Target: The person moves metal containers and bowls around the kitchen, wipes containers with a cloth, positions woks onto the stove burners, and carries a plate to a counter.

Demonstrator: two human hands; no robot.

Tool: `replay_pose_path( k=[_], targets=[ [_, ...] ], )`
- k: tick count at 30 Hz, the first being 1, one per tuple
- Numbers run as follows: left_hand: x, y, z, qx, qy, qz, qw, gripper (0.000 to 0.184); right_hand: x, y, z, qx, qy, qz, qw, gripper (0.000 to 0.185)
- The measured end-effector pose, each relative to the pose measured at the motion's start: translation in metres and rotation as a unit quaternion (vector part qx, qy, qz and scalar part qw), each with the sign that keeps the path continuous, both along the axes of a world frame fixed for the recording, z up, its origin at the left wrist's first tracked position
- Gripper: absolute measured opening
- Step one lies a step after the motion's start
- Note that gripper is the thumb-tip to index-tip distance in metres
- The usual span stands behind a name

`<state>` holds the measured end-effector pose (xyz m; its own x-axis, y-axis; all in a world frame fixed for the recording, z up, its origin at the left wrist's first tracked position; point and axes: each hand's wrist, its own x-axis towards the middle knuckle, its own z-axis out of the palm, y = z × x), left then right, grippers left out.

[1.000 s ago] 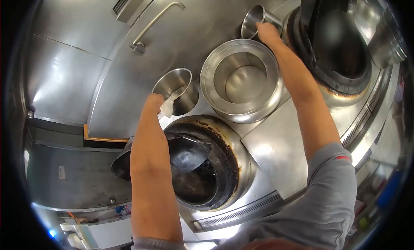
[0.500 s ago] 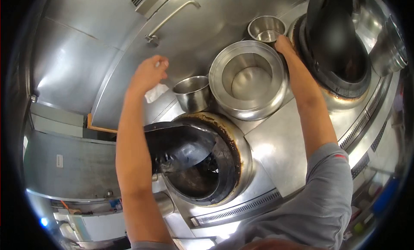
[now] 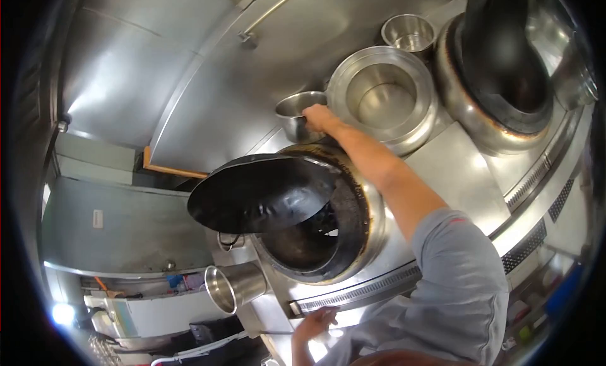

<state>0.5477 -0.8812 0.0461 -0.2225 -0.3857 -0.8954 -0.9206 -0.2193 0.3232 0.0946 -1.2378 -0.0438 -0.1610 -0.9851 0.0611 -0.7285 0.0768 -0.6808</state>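
Note:
My right hand (image 3: 320, 118) reaches across to a small round steel pot (image 3: 290, 108) beside the back wall. Its fingers are closed on the pot's right rim; the fingertips are partly hidden. Right beside that pot stands a large steel pot with a wide rim (image 3: 346, 91), its inside showing bare metal. My left hand (image 3: 317, 323) is low, near the front edge of the range, with loosely bent fingers apart and nothing visible in them. A black wok (image 3: 265, 195) leans tilted over the left burner (image 3: 356, 221), between my two hands.
Another small steel pot (image 3: 407, 33) stands behind the large one. A second black wok (image 3: 505, 57) rests tilted on the right burner (image 3: 464, 107). A steel container (image 3: 246, 284) lies tipped at the front left. Above the range, a tap pipe (image 3: 278, 12) projects from the wall.
My right hand has left the far small pot and come across to the left one. My left hand has dropped from the wall to the front edge. The white patch beside it is gone from view.

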Motion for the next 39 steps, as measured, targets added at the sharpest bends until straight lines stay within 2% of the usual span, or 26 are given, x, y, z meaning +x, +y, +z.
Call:
replay_pose_path(
  k=[2, 4, 7, 9, 10, 11, 12, 14, 16, 17, 18, 19, 20, 21, 22, 23, 24, 26, 27, 28, 29, 32, 34, 37, 38, 39],
  targets=[
    [0.046, 0.051, 0.004, 0.006, -0.033, 0.158, 0.987, 0.040, 0.003, -0.006, -0.014, -0.010, 0.042, -0.001, 0.999, 0.030],
    [0.079, 0.093, -0.006, 0.066, -0.085, 0.250, 0.962, 0.039, 0.011, 0.001, -0.020, -0.034, 0.062, 0.008, 0.997, 0.028],
    [0.059, 0.113, 0.013, 0.026, -0.046, 0.232, 0.971, 0.035, -0.001, 0.023, -0.003, 0.018, 0.168, 0.035, 0.985, 0.036],
    [0.016, 0.113, 0.059, -0.049, -0.052, 0.211, 0.975, 0.032, 0.001, 0.041, -0.008, -0.094, 0.111, 0.006, 0.989, 0.042],
    [-0.005, 0.112, 0.077, -0.107, -0.069, 0.207, 0.970, 0.032, -0.001, 0.054, -0.004, -0.097, 0.118, 0.007, 0.988, 0.042],
    [0.033, 0.128, 0.038, -0.108, -0.011, 0.246, 0.963, 0.031, -0.002, 0.076, 0.004, -0.162, 0.039, -0.062, 0.984, 0.044],
    [0.075, 0.139, -0.012, -0.117, 0.138, 0.287, 0.941, 0.032, -0.004, 0.105, 0.010, -0.222, -0.041, -0.132, 0.965, 0.047],
    [0.069, 0.141, -0.005, -0.076, 0.170, 0.396, 0.899, 0.034, 0.004, 0.192, 0.010, -0.225, -0.184, -0.211, 0.933, 0.039],
    [0.074, 0.140, -0.036, -0.052, 0.366, 0.471, 0.801, 0.043, 0.041, 0.301, 0.015, -0.103, -0.272, -0.247, 0.924, 0.035],
    [0.059, 0.137, -0.026, -0.050, 0.377, 0.512, 0.770, 0.046, 0.083, 0.359, 0.015, -0.150, -0.318, -0.208, 0.913, 0.032],
    [0.048, 0.128, -0.058, -0.043, 0.395, 0.560, 0.728, 0.050, 0.117, 0.408, -0.004, -0.093, -0.417, -0.127, 0.895, 0.034],
    [0.028, 0.124, -0.073, -0.045, 0.451, 0.571, 0.684, 0.051, 0.150, 0.453, -0.007, -0.011, -0.377, -0.034, 0.925, 0.040],
    [0.004, 0.120, -0.074, -0.009, 0.466, 0.557, 0.687, 0.048, 0.182, 0.499, -0.010, 0.059, -0.325, 0.068, 0.941, 0.048],
    [-0.021, 0.117, -0.082, 0.034, 0.478, 0.545, 0.688, 0.045, 0.210, 0.535, 0.048, 0.116, -0.320, 0.080, 0.937, 0.050],
    [-0.044, 0.120, -0.082, 0.073, 0.488, 0.511, 0.704, 0.046, 0.233, 0.560, 0.040, 0.024, -0.228, 0.086, 0.970, 0.052],
    [-0.067, 0.128, -0.086, 0.156, 0.527, 0.478, 0.685, 0.042, 0.244, 0.578, 0.030, -0.050, -0.137, 0.060, 0.988, 0.042],
    [-0.087, 0.142, -0.083, 0.170, 0.527, 0.471, 0.687, 0.042, 0.237, 0.593, 0.032, -0.046, -0.130, 0.046, 0.989, 0.042],
    [-0.125, 0.169, -0.075, 0.153, 0.505, 0.284, 0.800, 0.040, 0.212, 0.617, 0.038, 0.060, -0.311, -0.151, 0.936, 0.031],
    [-0.137, 0.178, -0.064, 0.154, 0.505, 0.276, 0.803, 0.040, 0.200, 0.628, 0.032, -0.012, -0.327, -0.176, 0.929, 0.025],
    [-0.146, 0.190, -0.048, 0.007, 0.492, 0.124, 0.862, 0.039, 0.183, 0.640, 0.058, 0.083, -0.276, -0.169, 0.942, 0.023],
    [-0.154, 0.201, -0.040, -0.140, 0.460, -0.037, 0.876, 0.038, 0.174, 0.655, 0.052, 0.100, -0.329, -0.160, 0.925, 0.024],
    [-0.179, 0.222, -0.076, -0.203, 0.450, -0.096, 0.864, 0.038, 0.143, 0.697, 0.038, 0.092, -0.401, -0.119, 0.904, 0.030],
    [-0.218, 0.245, -0.067, -0.195, 0.441, -0.098, 0.871, 0.033, 0.115, 0.730, 0.044, 0.095, -0.391, -0.086, 0.912, 0.038],
    [-0.285, 0.287, -0.105, -0.028, 0.490, 0.026, 0.871, 0.032, 0.051, 0.789, 0.069, 0.092, -0.259, -0.127, 0.953, 0.040],
    [-0.314, 0.305, -0.103, -0.034, 0.495, 0.042, 0.867, 0.032, 0.029, 0.807, 0.072, -0.009, -0.149, -0.178, 0.973, 0.042],
    [-0.336, 0.319, -0.096, 0.109, 0.475, 0.079, 0.870, 0.035, 0.018, 0.822, 0.071, -0.113, -0.050, -0.226, 0.966, 0.045]
  ],
)
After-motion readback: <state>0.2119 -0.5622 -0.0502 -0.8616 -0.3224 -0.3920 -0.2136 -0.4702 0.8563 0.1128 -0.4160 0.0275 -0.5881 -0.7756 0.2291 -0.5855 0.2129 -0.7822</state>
